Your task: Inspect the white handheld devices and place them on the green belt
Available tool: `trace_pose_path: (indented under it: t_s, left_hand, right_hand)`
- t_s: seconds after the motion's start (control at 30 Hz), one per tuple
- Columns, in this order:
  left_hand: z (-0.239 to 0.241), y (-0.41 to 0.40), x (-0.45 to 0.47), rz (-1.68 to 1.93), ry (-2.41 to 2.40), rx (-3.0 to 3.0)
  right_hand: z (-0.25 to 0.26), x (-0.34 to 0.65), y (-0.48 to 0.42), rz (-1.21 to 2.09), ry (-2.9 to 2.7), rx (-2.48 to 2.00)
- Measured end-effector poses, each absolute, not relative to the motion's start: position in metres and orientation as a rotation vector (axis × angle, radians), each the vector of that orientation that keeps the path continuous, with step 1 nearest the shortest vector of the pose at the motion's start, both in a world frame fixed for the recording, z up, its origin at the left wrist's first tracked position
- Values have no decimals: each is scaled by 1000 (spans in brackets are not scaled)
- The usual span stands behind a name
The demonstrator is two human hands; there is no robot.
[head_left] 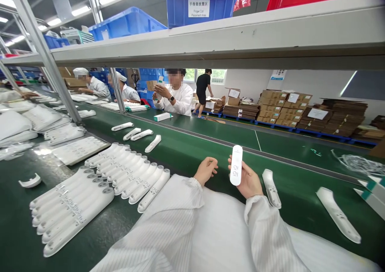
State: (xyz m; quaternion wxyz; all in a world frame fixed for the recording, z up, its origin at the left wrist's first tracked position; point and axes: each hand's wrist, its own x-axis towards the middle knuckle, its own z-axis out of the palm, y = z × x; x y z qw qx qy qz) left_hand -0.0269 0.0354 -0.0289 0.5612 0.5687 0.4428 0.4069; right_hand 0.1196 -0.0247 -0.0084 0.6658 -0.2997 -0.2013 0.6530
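From the head camera, a slim white plastic piece [236, 165] stands upright just above the near edge of the green belt [210, 143]. It is long, with rounded ends and a smooth face, and carries two small dark marks on its lower half, too small to read; they may be printed symbols. The right hand [248, 179] holds it from the side and behind, palm turned inward, fingers wrapped around its lower part and the thumb on its left edge, with the striped white sleeve running back toward the camera. The left hand [206, 169] sits just beside it, not touching it, fingers loosely curled, holding nothing. A similar white shell [271, 187] lies on the belt just right of the right wrist, another [338, 214] farther right. Rows of white shells [129, 175] lie side by side to the left. Across the belt, a co-worker [177, 95] in white holds a small box.
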Motion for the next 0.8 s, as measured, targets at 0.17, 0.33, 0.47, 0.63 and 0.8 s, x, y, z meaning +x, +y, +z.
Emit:
trace_pose_path:
  t_s: [0.17, 0.33, 0.47, 0.63, 0.8]
  left_hand:
    - [-32, 36, -26, 920, 1030, 1339]
    - [-33, 35, -26, 882, 1025, 1391]
    - [-33, 35, -27, 875, 1029, 1322]
    - [-33, 33, -29, 845, 1035, 1327]
    - [-37, 34, -30, 837, 1051, 1347]
  right_hand:
    - [-12, 122, -24, 1469, -492, -701]
    - [-19, 123, -18, 1351, -594, -843]
    - [-34, 135, -10, 835, -812, -1328]
    - [-62, 166, -3, 242, -1259, -2066]
    - [-73, 175, -1, 174, -1417, -2216]
